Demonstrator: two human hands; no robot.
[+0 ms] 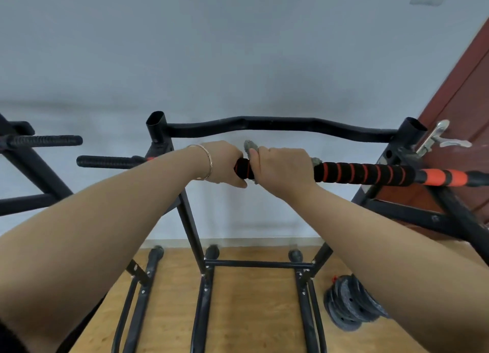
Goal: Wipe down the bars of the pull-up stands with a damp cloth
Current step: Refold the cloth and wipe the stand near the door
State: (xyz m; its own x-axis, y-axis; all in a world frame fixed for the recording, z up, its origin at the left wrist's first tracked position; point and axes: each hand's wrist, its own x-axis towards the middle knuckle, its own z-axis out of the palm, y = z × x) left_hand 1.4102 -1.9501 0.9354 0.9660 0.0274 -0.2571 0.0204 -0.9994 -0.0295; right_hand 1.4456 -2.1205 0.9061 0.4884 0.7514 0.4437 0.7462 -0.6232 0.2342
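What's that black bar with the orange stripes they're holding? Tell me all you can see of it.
The striped bar looks padded in black foam with thin orange bands spiralling round it; further right comes a plain orange stretch, then black at the picture's edge. It lies nearly level, nearer than the curved black top bar. The left hand grips its left end; beside it the right hand holds a grey cloth round it.

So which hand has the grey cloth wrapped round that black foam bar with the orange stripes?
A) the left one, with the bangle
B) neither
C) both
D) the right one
D: the crumpled grey cloth pokes out at both sides of the right hand; the left hand, wearing the thin gold bangle, grips the black foam bar with orange stripes bare.
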